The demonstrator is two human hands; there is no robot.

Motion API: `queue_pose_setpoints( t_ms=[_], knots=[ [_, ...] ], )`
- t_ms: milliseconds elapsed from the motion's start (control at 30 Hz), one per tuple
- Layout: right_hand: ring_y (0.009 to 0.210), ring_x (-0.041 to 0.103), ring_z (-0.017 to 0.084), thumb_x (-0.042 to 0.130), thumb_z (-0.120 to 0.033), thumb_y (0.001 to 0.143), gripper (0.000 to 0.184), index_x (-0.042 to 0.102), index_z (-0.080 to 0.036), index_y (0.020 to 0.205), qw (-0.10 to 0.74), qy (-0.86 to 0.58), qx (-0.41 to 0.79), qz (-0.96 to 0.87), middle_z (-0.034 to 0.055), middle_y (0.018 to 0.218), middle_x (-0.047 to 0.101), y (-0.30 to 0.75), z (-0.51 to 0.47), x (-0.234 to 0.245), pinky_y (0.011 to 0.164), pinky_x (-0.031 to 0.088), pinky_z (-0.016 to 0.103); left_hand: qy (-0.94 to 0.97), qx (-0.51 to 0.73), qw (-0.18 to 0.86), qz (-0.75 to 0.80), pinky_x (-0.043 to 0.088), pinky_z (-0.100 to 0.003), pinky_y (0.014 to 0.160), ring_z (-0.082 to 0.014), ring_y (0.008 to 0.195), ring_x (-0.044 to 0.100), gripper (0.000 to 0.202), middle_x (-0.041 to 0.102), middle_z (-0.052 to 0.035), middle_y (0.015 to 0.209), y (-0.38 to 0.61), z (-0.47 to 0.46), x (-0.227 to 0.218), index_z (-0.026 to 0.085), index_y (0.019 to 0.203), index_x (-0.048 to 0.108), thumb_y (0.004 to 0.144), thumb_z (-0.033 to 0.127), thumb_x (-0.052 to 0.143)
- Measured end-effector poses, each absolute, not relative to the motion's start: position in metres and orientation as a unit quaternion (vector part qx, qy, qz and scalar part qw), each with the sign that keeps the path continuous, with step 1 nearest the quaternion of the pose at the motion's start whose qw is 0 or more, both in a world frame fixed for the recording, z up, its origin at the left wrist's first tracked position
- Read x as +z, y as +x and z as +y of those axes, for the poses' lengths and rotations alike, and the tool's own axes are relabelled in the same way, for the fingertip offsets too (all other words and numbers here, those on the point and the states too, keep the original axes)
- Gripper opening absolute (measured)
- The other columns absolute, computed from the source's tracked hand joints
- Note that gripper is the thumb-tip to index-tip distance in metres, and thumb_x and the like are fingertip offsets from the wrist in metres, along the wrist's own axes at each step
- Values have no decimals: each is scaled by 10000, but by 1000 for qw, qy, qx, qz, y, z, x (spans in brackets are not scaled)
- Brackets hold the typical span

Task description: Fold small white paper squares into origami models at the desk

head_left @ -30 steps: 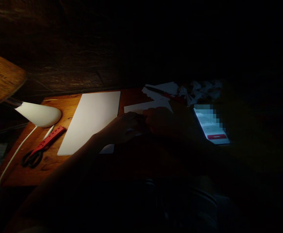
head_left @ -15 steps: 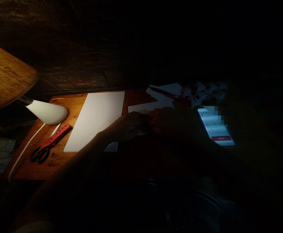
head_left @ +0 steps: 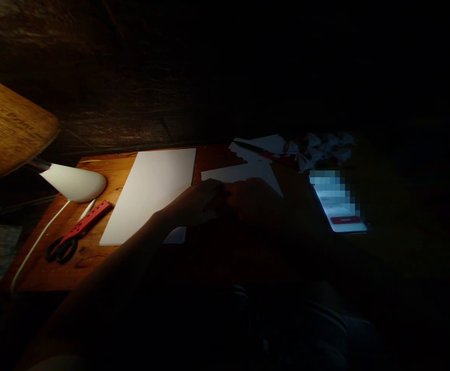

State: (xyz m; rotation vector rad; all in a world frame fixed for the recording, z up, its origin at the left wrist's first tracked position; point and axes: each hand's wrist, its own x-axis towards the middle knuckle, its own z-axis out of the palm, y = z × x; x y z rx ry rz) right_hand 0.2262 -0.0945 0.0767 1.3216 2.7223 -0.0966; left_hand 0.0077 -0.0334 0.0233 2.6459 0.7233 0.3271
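Both hands meet in deep shadow over a small white sheet of paper (head_left: 240,171), whose near part they cover. My left hand (head_left: 201,201) has its fingers curled and pressed inward, close to the right one. My right hand (head_left: 253,196) is bent in from the right, knuckles up. Whatever the two sets of fingertips hold is lost in the dark. Beside my left forearm lies a larger stack of white paper (head_left: 151,190), partly hidden by that arm.
A lamp with a white base (head_left: 76,183) and wooden shade (head_left: 12,129) stands left, near red-and-black scissors (head_left: 80,229). Right of the hands lies a lit phone (head_left: 338,206). Behind are cut paper (head_left: 267,143), dark-bladed scissors (head_left: 253,148) and several folded paper pieces (head_left: 325,147).
My right hand has shifted slightly left, toward the other hand, and more of the small sheet's right edge shows. The whole view has moved a little.
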Motion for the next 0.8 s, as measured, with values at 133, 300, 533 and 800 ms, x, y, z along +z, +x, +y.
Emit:
queue_pose_setpoints(
  t_ms=[133, 300, 533, 800],
  knots=[
    [836, 662, 189, 539, -178, 986, 301, 834, -185, 1043, 37, 443, -52, 894, 99, 1113, 768, 240, -93, 77, 649, 339, 329, 947, 128, 183, 230, 588, -471, 1040, -284, 1234, 666, 394, 678, -147, 1350, 6, -30, 15, 198, 1299, 665, 907, 221, 628],
    [842, 672, 195, 543, -183, 962, 297, 836, -189, 1002, 34, 434, -60, 898, 89, 1108, 775, 239, -93, 75, 650, 321, 336, 945, 129, 180, 241, 603, -448, 1002, -281, 1205, 682, 458, 690, -155, 1322, 9, -29, 16, 185, 1340, 657, 883, 204, 637],
    [915, 714, 207, 567, -199, 921, 323, 840, -239, 1089, 20, 498, -158, 853, 58, 1164, 804, 239, -89, 73, 681, 383, 314, 949, 119, 186, 224, 578, -495, 1044, -287, 1238, 651, 309, 674, -148, 1352, 8, -29, 18, 190, 1206, 705, 907, 205, 628],
    [918, 731, 220, 591, -205, 902, 355, 855, -287, 1125, 53, 531, -197, 822, 59, 1135, 829, 241, -88, 82, 714, 431, 309, 951, 113, 193, 215, 579, -503, 1035, -291, 1244, 642, 277, 676, -147, 1354, 9, -30, 25, 195, 1181, 702, 910, 207, 642]
  ],
)
